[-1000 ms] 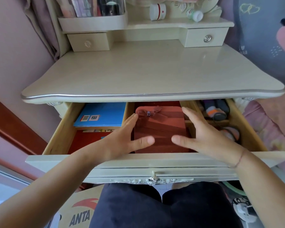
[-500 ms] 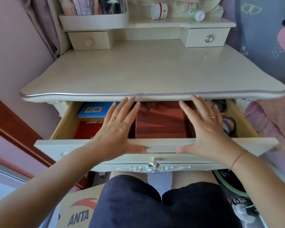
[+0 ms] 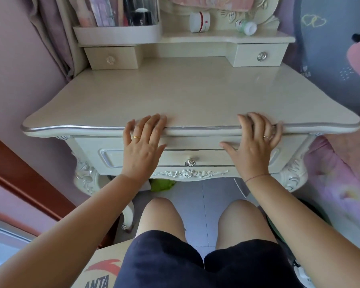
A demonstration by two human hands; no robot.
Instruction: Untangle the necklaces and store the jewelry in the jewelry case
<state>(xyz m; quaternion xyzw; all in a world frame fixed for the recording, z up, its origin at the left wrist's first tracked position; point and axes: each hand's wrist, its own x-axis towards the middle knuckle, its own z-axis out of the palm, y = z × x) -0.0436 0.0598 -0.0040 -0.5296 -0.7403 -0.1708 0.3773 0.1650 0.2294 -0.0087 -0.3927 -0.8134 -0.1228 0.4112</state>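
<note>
Cardboard box (image 3: pixel 100 275), red logo: on the floor by the person's left knee.
Left hand (image 3: pixel 142 146): fingers released, straight and spread, palm against the drawer (image 3: pixel 208 157), fingertips on the counter (image 3: pixel 195 94) edge.
Right hand (image 3: pixel 256 146): fingers released, slightly bent over the counter edge, palm on the drawer front, grasping nothing.
Drawer: closed flush, silver knob (image 3: pixel 190 162) between the hands.
Jewelry case: hidden, position cannot be told.
Rear shelf (image 3: pixel 220 39): white jar (image 3: pixel 200 22) upright, organizer (image 3: pixel 116 34) at left.
</note>
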